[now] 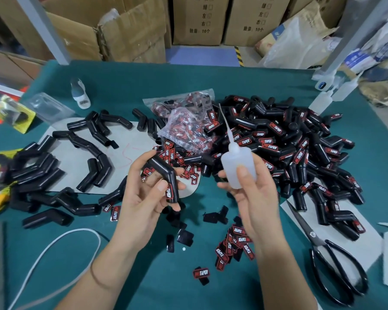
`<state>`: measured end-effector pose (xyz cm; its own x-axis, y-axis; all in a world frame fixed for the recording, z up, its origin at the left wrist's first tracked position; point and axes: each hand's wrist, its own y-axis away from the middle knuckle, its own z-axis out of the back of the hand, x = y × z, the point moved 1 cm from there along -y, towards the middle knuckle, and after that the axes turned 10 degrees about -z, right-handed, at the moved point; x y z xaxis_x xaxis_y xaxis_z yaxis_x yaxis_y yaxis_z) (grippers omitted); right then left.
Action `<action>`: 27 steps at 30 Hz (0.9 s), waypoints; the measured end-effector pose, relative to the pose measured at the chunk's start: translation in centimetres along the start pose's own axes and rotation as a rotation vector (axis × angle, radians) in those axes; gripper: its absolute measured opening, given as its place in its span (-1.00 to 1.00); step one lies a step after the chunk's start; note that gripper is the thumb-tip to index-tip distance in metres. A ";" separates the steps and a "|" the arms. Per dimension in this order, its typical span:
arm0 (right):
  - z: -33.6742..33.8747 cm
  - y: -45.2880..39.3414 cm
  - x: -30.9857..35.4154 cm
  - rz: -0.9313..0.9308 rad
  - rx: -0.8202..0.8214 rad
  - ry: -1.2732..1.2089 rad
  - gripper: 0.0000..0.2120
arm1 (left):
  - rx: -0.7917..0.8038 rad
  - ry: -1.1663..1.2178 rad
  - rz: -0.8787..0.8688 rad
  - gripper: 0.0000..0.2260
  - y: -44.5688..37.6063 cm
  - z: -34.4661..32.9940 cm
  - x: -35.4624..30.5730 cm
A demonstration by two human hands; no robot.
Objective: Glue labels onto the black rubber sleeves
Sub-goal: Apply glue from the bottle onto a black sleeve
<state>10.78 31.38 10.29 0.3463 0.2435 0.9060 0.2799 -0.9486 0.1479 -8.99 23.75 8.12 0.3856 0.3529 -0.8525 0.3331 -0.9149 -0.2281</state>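
My left hand (148,193) grips a bent black rubber sleeve (164,171) that carries a red-and-black TAPER label near its lower end, my thumb beside that label. My right hand (249,189) holds a translucent glue bottle (238,166) upright, its long thin nozzle pointing up and away. Plain black sleeves (54,175) lie at the left on grey card. A big heap of labelled sleeves (289,148) fills the right. Loose labels (235,245) lie on the green table below my hands.
Black scissors (336,271) lie at the lower right. A plastic bag of labels (184,126) sits behind my hands. A small glue bottle (80,93) stands at the back left, spare squeeze bottles (323,99) at the back right. A white cable (54,253) loops at the lower left. Cardboard boxes stand behind.
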 end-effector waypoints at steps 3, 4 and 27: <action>0.4 0.5 1.0 0.078 -0.061 0.062 -0.69 | -0.024 0.013 -0.021 -0.55 -0.1 0.1 0.0; 0.6 0.6 1.2 0.101 -0.068 0.080 -0.66 | -0.039 0.010 -0.030 -0.55 -0.2 0.2 -0.1; 0.1 2.8 1.2 0.347 -0.036 0.638 -0.78 | -0.228 -0.142 -0.213 -0.47 -0.2 1.0 0.4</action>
<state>12.03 29.06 11.78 -0.1833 -0.2277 0.9563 0.2157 -0.9584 -0.1868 -9.74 23.91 7.37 0.1686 0.4859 -0.8576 0.5836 -0.7504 -0.3104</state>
